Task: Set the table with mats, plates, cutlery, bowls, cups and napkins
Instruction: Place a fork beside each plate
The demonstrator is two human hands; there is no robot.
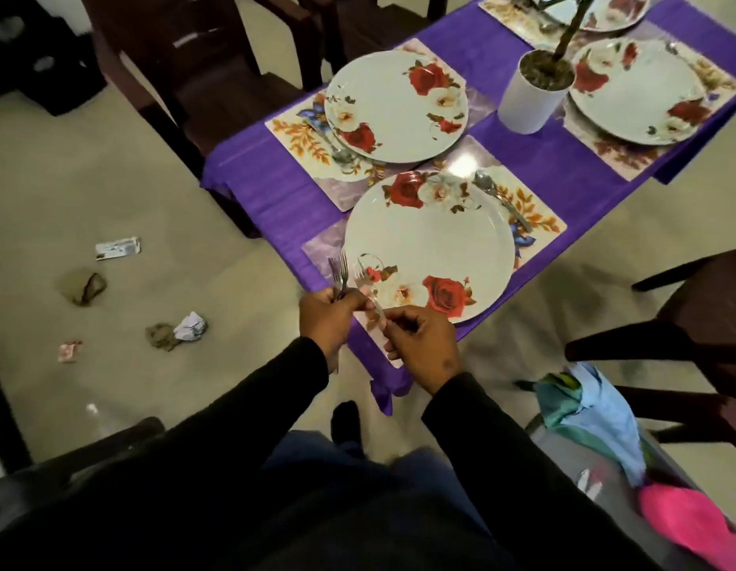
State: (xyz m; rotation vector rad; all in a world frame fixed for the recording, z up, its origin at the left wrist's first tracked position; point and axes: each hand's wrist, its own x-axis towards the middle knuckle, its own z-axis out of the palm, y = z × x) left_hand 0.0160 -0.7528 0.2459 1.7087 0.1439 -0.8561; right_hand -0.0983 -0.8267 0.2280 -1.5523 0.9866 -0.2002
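Observation:
The purple-covered table (523, 158) carries floral mats, each with a white rose-patterned plate. The nearest plate (430, 245) lies on its mat (535, 212) with a spoon (500, 199) to its right. At the table's near corner my left hand (327, 317) grips a bunch of forks (338, 270), tines up. My right hand (422, 344) pinches the handle of a single fork (368, 288) whose tines reach over the nearest plate's rim. A second plate (395, 105) behind has a spoon (333, 144) at its left.
A white pot with a plant (531, 92) stands mid-table, with more plates (638, 90) beyond it. Dark chairs (217, 63) stand at the left and another (687, 335) at the right. Scraps of litter (184, 327) lie on the floor. A bag of cloths (597, 426) sits at lower right.

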